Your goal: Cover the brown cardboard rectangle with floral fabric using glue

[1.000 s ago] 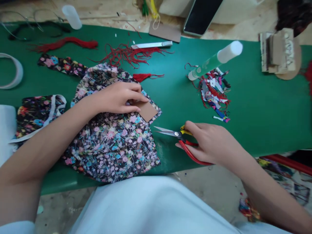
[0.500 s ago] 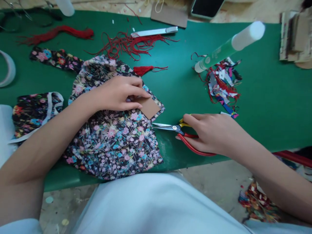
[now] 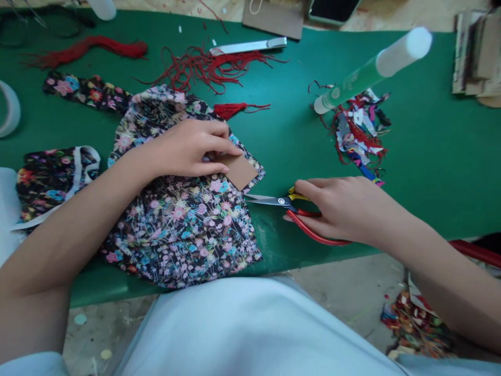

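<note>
Green covering spreads across the bench (image 3: 430,172), with bare floor (image 3: 340,303) showing below its near edge. Taking the small brown card (image 3: 243,171) as the middle of the clock and 12 as the far side, the wearer's left hand (image 3: 191,149) comes in from 9 o'clock, thumb and forefinger moderately apart and resting on the card, which lies flat over the right-hand part of a floral cloth (image 3: 188,230). The cloth spreads out from beneath it towards 8 and 7 o'clock. At 4 o'clock the right hand (image 3: 332,203) holds scissors (image 3: 280,201) by their red and yellow handles; the blades are slightly parted, their tips at the cloth's edge just below the card. Whether they touch the fabric I cannot tell. A red tassel (image 3: 230,110) lies near 12 o'clock, loose red threads (image 3: 207,68) at 11 with a silver tool (image 3: 250,46) across their far side, and a red bundle (image 3: 94,48) at 10. Towards 2 o'clock a glue tube (image 3: 352,83) stands on end beside a heap of scraps (image 3: 364,125). Folded floral fabric (image 3: 47,175) with white edging sits at 9 o'clock, and a phone (image 3: 332,9) at 1.
</note>
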A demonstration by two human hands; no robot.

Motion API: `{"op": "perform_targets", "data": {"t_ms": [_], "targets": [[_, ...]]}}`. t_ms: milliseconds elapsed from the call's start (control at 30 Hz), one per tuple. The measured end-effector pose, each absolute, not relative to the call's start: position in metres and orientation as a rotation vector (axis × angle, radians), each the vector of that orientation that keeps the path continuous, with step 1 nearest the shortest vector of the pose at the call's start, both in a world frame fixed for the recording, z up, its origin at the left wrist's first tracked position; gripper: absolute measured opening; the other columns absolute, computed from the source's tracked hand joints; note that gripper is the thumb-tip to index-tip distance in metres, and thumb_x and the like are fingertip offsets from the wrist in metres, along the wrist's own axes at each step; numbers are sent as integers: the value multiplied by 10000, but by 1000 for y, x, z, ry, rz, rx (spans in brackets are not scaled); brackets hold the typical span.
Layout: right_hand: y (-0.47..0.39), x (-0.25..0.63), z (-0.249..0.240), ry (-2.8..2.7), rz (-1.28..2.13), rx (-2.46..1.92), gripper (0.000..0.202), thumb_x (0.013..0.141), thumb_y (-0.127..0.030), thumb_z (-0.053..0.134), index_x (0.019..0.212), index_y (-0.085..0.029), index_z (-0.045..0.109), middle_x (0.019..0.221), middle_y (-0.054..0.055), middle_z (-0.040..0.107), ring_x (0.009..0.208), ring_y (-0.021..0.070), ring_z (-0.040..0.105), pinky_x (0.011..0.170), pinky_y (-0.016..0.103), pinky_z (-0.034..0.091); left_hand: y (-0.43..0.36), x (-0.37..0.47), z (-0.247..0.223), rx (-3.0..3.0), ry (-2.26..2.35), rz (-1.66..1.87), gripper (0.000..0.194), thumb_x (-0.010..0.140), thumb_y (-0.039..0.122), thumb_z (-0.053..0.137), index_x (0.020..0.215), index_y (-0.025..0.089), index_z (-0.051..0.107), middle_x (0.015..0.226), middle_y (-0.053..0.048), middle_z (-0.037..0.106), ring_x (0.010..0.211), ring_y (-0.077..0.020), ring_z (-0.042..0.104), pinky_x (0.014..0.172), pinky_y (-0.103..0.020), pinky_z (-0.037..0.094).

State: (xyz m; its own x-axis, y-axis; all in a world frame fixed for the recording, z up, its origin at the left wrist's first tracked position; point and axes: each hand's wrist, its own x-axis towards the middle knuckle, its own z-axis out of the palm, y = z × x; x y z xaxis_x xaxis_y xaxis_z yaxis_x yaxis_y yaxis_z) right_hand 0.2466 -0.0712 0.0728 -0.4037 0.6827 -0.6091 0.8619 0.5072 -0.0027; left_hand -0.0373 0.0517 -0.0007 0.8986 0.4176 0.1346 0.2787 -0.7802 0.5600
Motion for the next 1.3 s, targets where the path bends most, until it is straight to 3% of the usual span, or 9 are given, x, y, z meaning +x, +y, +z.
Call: {"op": "perform_targets", "data": {"t_ms": [367, 867, 1033, 1300], "targets": [[-73, 248, 74, 2149, -457, 1271, 392, 903, -571, 432, 861, -200, 553, 783, 77, 646, 510, 157, 480, 525, 290, 133, 52, -37, -2, 2462, 498, 349, 357, 874, 473, 606, 1145, 274, 725, 933, -68, 654, 845, -220, 631, 754, -330, 498], [-76, 240, 79, 2103, -396, 1261, 369, 910, -548, 466, 902, -196, 578, 837, 92, 684, 539, 195, 555, 501, 306, 129, 52, -38, -1, 2529, 497, 315, 384, 898, 475, 567, 1182, 261, 712, 964, -82, 687, 851, -208, 649, 742, -301, 513], [-83, 235, 90, 2060, -290, 1266, 374, 923, -527, 449, 940, -181, 590, 853, 105, 699, 549, 209, 592, 471, 300, 125, 52, -38, -2, 2511, 489, 329, 380, 900, 486, 573, 1175, 266, 716, 969, -93, 693, 861, -219, 659, 747, -310, 522], [-102, 232, 95, 2150, 27, 1321, 288, 934, -408, 405, 830, -191, 563, 682, 76, 654, 550, 228, 615, 462, 269, 81, 53, -38, 2, 2472, 496, 294, 383, 885, 473, 596, 1179, 260, 720, 988, -102, 696, 886, -226, 658, 747, -301, 536]]}}
